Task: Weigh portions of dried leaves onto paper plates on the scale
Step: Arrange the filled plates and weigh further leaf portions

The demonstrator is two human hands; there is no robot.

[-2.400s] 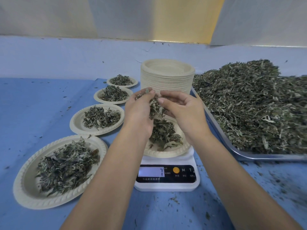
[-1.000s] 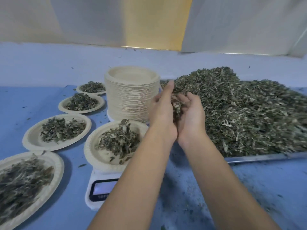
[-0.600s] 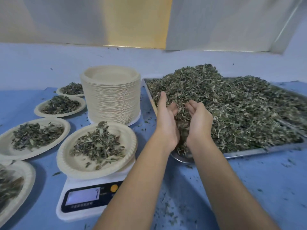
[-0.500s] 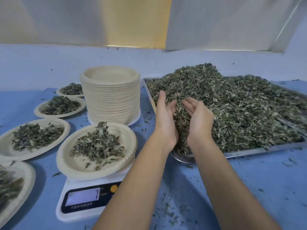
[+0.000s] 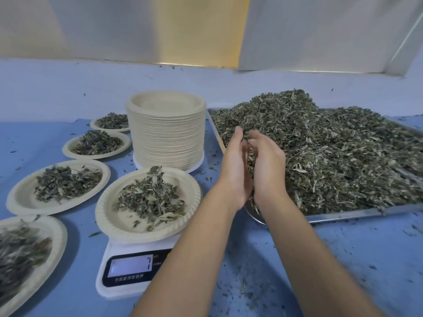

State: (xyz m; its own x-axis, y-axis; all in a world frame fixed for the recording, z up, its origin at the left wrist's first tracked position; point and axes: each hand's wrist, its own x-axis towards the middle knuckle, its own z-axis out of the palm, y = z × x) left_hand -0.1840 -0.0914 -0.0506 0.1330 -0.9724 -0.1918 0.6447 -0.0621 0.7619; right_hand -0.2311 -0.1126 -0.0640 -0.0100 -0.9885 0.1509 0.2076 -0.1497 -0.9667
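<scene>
A white digital scale [image 5: 119, 291] stands near the front; its display shows 7. A paper plate [image 5: 107, 216] on it carries a small heap of dried leaves [image 5: 151, 197]. To the right a metal tray [image 5: 343, 216] holds a big pile of dried leaves [image 5: 332, 152]. My left hand [image 5: 233, 170] and my right hand [image 5: 269, 170] are over the tray's near left corner, palms facing each other and close together. Some leaves lie between them. The left fingers are straight, the right fingers gently curved.
A tall stack of empty paper plates [image 5: 167, 133] stands behind the scale. Several filled plates, the nearest to the scale being [image 5: 18, 202], run in a row along the left of the blue table [image 5: 343, 259]. Leaf crumbs are scattered in front of the tray.
Both hands went from above the scale's plate, leaves between them, rightward to the tray's near left corner. In the last half second the palms have drawn closer together.
</scene>
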